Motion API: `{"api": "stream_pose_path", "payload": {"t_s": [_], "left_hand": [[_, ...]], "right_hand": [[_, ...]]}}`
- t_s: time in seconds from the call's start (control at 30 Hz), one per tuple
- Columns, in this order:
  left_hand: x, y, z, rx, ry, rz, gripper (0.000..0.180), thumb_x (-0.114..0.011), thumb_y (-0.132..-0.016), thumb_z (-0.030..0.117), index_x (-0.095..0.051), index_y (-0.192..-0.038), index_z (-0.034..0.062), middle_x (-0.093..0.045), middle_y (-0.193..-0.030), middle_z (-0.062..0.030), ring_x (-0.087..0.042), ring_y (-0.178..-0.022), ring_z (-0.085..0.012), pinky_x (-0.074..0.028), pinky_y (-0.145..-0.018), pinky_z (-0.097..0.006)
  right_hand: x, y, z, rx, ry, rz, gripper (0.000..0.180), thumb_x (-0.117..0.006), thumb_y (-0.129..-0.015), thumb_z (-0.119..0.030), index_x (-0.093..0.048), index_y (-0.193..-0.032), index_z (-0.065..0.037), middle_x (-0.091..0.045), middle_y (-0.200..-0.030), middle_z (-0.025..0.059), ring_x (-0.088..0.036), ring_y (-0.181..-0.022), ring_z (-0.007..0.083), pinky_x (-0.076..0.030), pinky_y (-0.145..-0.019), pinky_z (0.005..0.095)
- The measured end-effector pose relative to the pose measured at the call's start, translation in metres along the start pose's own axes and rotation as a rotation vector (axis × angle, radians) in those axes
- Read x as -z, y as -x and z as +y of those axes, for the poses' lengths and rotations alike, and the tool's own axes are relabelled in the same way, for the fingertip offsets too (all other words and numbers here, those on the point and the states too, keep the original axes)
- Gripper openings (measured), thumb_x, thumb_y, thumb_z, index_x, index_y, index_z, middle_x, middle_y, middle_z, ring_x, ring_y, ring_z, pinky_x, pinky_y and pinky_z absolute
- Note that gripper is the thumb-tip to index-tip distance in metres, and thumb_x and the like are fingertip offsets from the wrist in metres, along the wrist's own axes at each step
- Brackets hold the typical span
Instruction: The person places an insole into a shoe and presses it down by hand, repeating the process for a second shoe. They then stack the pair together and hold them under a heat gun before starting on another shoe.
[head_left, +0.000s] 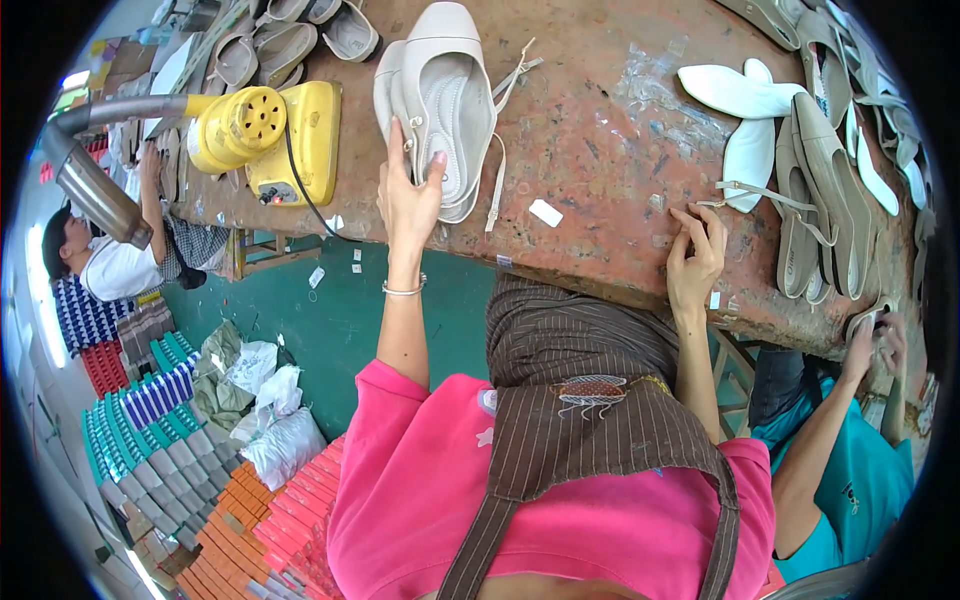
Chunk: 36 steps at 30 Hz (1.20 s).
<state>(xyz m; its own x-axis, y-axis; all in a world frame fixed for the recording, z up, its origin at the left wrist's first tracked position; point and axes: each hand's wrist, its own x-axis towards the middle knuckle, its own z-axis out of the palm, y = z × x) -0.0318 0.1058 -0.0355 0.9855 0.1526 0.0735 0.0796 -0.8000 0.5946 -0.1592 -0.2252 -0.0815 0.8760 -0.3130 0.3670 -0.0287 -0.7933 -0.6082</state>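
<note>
My left hand (410,195) is closed around the heel end of a beige slingback flat (455,90), its thumb on the insole. A second beige shoe (387,95) lies against its left side, and loose thin straps (497,180) hang on the right. My right hand (697,255) rests at the table's front edge, fingers loosely bent and apart, with nothing visible in them. Just above its fingertips ends the thin strap (760,190) of a group of beige flats (840,190) standing to the right. White insoles (750,150) lie beside those shoes.
A yellow hot-air blower (240,130) with a metal pipe stands left on the stained table (590,120), its black cord trailing over the edge. More shoes (280,45) lie at the far left. Co-workers sit at left (120,255) and right (850,470). Shoe boxes (230,530) are stacked at lower left.
</note>
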Motion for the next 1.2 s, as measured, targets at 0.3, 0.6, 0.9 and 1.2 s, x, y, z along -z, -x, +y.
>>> {"api": "stream_pose_path", "payload": {"t_s": [0.3,0.6,0.9,1.2], "left_hand": [[0.083,0.071,-0.009,0.872,1.329,0.031,0.039,-0.045,-0.097,0.017,-0.056,-0.126,-0.0077,-0.065,-0.121,-0.019,-0.064,-0.109,-0.0288,-0.05,-0.098,-0.039],[0.184,0.172,-0.042,0.516,2.003,0.261,0.033,-0.042,-0.097,0.008,-0.056,-0.119,-0.0123,-0.067,-0.113,-0.0224,-0.069,-0.098,-0.0277,-0.057,-0.087,-0.04],[0.2,0.087,-0.103,0.739,1.473,0.759,0.033,-0.042,-0.098,0.011,-0.057,-0.121,-0.0078,-0.066,-0.118,-0.0159,-0.066,-0.106,-0.0246,-0.053,-0.095,-0.039],[0.204,0.008,-0.136,0.64,1.564,0.965,0.033,-0.044,-0.101,0.015,-0.056,-0.127,-0.0016,-0.064,-0.125,-0.0097,-0.064,-0.111,-0.022,-0.053,-0.095,-0.037]], "right_hand": [[-0.006,0.004,-0.001,0.019,-0.06,-0.06,0.04,-0.053,-0.076,0.014,-0.071,-0.105,-0.005,-0.062,-0.115,0.0151,-0.057,-0.112,0.0323,-0.045,-0.097,0.0399],[-0.005,0.011,0.019,0.106,0.069,-0.121,0.033,-0.052,-0.089,0.007,-0.067,-0.115,-0.005,-0.055,-0.123,0.0164,-0.052,-0.117,0.0325,-0.042,-0.1,0.0411],[-0.005,0.008,0.012,0.09,0.159,-0.152,0.029,-0.049,-0.089,0.008,-0.065,-0.113,0.002,-0.052,-0.124,0.0173,-0.052,-0.117,0.0316,-0.043,-0.098,0.0417],[-0.008,0.006,0.002,0.086,0.233,-0.129,0.032,-0.047,-0.083,0.014,-0.063,-0.108,0.003,-0.054,-0.119,0.0194,-0.055,-0.111,0.0342,-0.046,-0.094,0.0428]]}}
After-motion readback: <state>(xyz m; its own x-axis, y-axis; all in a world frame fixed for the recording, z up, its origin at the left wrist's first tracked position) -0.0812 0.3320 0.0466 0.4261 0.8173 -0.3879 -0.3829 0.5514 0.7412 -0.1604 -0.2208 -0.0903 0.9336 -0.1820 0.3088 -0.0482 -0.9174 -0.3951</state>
